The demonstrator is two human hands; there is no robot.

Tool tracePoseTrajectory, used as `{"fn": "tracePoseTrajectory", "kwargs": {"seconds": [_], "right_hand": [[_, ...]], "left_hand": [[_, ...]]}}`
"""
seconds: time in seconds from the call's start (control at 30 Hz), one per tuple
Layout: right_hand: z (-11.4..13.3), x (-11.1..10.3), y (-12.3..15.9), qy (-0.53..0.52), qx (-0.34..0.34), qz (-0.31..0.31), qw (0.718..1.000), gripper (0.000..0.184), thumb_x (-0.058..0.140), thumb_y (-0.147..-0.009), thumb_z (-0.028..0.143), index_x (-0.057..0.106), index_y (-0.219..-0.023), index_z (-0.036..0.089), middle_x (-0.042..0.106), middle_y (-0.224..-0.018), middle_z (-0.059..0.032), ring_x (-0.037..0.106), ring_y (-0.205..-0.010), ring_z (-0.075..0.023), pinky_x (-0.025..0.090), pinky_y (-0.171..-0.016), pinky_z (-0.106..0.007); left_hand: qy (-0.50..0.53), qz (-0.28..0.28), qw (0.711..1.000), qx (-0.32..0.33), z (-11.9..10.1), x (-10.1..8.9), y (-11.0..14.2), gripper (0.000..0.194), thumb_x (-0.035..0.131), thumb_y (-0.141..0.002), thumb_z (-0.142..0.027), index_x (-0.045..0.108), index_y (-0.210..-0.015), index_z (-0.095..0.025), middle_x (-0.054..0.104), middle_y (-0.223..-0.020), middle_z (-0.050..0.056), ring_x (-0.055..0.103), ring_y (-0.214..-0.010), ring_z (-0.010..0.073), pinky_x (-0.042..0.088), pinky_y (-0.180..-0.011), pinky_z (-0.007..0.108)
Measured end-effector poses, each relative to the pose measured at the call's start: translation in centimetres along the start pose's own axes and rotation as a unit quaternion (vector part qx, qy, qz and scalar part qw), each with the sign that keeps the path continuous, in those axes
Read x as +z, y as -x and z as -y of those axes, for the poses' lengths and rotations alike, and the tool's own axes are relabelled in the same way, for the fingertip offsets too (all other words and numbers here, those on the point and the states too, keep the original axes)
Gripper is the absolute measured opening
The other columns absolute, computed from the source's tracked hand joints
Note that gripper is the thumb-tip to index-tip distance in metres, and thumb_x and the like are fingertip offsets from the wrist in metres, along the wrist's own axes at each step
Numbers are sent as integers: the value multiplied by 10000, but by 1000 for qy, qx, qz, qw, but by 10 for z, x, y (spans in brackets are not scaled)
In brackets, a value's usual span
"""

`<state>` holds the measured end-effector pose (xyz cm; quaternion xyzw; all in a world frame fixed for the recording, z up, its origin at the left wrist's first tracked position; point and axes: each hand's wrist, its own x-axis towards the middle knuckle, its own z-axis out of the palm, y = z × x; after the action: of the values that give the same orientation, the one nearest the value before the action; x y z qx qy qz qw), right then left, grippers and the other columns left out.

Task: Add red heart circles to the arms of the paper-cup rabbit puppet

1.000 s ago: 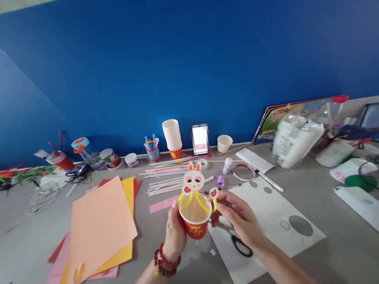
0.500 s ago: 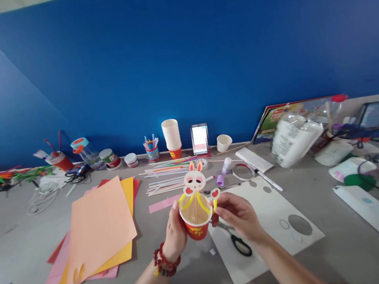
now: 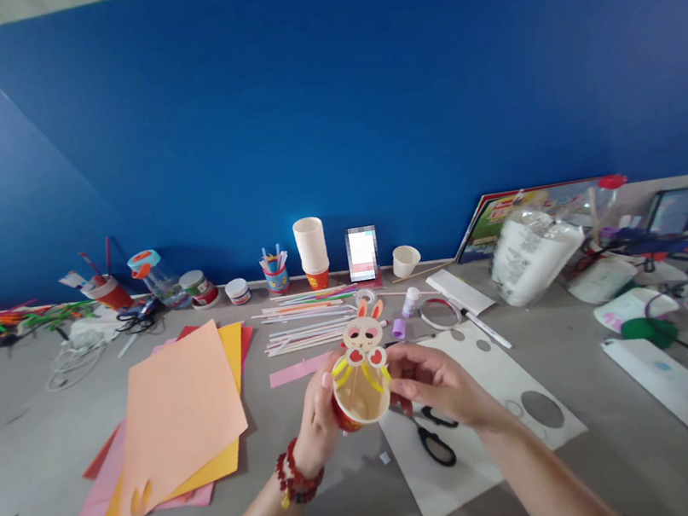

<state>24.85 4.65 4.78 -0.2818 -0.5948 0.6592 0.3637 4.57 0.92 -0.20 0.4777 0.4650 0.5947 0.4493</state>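
Note:
My left hand (image 3: 318, 421) is wrapped round a red paper cup (image 3: 360, 398), tipped so its open mouth faces me. A paper rabbit head (image 3: 364, 333) on a stick rises from the cup, with yellow strip arms ending in red hearts. My right hand (image 3: 435, 382) pinches the cup's right rim by the yellow strip. A red bead bracelet sits on my left wrist. Black scissors (image 3: 432, 439) lie on a white sheet (image 3: 473, 428) just under my right hand.
A stack of orange, yellow and pink paper (image 3: 174, 417) lies to the left. Drinking straws (image 3: 311, 319) are spread behind the cup. Stacked cups (image 3: 311, 252), paint jars (image 3: 203, 288), a tape roll (image 3: 440, 312) and a plastic bag (image 3: 530, 252) line the back and right.
The cup has tilted toward me, showing more of its inside. The rabbit head has leaned right and lower, and my right hand has shifted onto the rim.

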Motion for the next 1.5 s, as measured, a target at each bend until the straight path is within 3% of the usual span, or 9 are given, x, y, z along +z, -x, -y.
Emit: {"fn": "tracePoseTrajectory", "kwargs": {"seconds": [0.37,0.57,0.87,0.97,1.13,1.37,1.5], "right_hand": [[10,6,3,39,32,-27,998,259,696,-869,417,628,-928,174,622,-715,4,560,-574,-98,495,-510,-202],[10,1,3,46,46,-15,998,276,707,-853,425,629,-947,178,636,-769,-9,569,-621,-115,506,-505,-210],[14,2,3,67,55,0,996,256,683,-877,418,623,-934,176,606,-733,2,560,-611,-110,511,-505,-201],[12,4,3,59,35,-13,998,248,661,-895,417,615,-949,180,614,-743,1,571,-605,-108,525,-524,-212],[7,8,1,40,20,-36,998,254,659,-890,429,608,-938,185,617,-742,5,578,-597,-108,524,-524,-214],[6,8,0,56,28,-51,997,265,664,-878,437,609,-926,182,619,-718,7,571,-573,-108,515,-499,-212],[5,10,2,20,2,-66,998,255,681,-871,434,621,-924,191,610,-732,5,595,-625,-127,540,-526,-227]], "left_hand": [[-12,72,996,47,-9,3,-2,559,368,-975,-577,701,-1170,-174,722,-1145,117,591,-1180,311,444,-1037,415],[-49,76,994,69,-12,2,-2,517,392,-979,-543,683,-1210,-182,661,-1290,114,558,-1228,312,374,-1100,424],[-3,42,999,15,-6,6,0,550,453,-934,-593,686,-1201,-172,681,-1271,108,584,-1217,321,413,-1080,420],[46,-3,998,-36,-2,11,0,559,434,-928,-609,731,-1090,-164,748,-1119,98,639,-1128,331,479,-1010,426],[117,-6,990,-79,2,14,0,501,485,-903,-586,760,-1011,-181,781,-903,89,682,-1033,341,563,-866,410],[85,-6,994,-63,8,11,0,531,478,-909,-603,728,-1118,-184,757,-1103,95,632,-1157,340,516,-968,427],[136,4,988,-66,18,12,-1,662,405,-907,-689,702,-1145,-148,735,-1149,126,621,-1177,345,463,-1036,464]]}}
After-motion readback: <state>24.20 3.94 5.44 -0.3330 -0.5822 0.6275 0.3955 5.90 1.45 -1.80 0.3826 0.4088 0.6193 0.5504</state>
